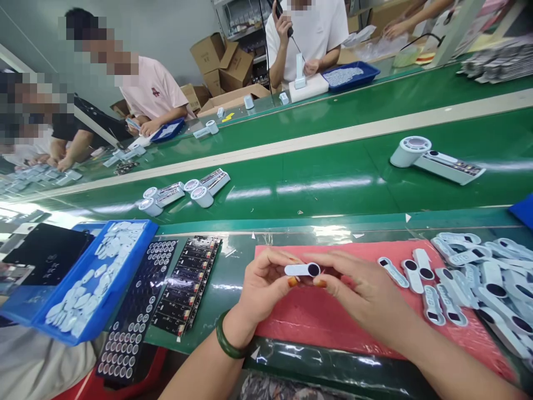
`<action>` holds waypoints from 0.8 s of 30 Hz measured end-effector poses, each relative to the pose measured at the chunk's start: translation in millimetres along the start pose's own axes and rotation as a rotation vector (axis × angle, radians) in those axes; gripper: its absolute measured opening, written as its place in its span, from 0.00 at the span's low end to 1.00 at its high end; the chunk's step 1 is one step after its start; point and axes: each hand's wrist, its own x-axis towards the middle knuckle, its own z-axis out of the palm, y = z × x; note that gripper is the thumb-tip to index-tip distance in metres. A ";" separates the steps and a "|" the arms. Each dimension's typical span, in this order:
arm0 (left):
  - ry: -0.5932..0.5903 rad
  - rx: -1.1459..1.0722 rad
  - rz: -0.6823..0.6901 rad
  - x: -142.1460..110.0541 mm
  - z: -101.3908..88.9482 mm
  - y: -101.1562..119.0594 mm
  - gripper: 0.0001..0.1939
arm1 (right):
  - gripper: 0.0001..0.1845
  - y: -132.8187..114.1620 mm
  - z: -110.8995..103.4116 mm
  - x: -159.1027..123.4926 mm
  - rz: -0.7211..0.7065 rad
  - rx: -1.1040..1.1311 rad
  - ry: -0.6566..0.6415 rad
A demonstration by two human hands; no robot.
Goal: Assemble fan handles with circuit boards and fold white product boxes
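Between my two hands, above the red mat (333,328), is a small light-blue plastic piece with a black round disc (302,270) at its right end. My left hand (266,286) pinches its left end between thumb and fingers; a green bangle is on that wrist. My right hand (353,291) grips the right end the same way, thumb below and fingers behind. On the mat to the right lie several similar light-blue pieces (412,276), beside a larger heap of them (499,283).
To the left stand a blue tray (144,228) of small white parts, a black sheet with round stickers (137,311) and a stack of circuit boards (187,283). Beyond, a green conveyor (291,194) carries light-blue handheld fans (412,150). Several co-workers (154,94) sit across it.
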 end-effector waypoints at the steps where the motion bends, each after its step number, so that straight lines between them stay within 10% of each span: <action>1: -0.014 0.030 0.025 -1.1 -0.4 -0.5 0.09 | 0.16 -1.3 0.5 0.2 0.039 0.059 -0.021; 13: -0.100 0.229 0.135 -5.3 -8.6 -4.3 0.13 | 0.09 -1.5 9.6 3.4 0.183 0.481 -0.041; 20: 0.139 0.943 0.500 -9.7 -2.0 -8.1 0.13 | 0.22 2.6 44.6 4.5 0.373 0.862 -0.048; 24: -0.051 1.112 0.467 -12.9 0.0 -2.2 0.19 | 0.23 2.4 43.2 2.9 0.418 0.776 0.006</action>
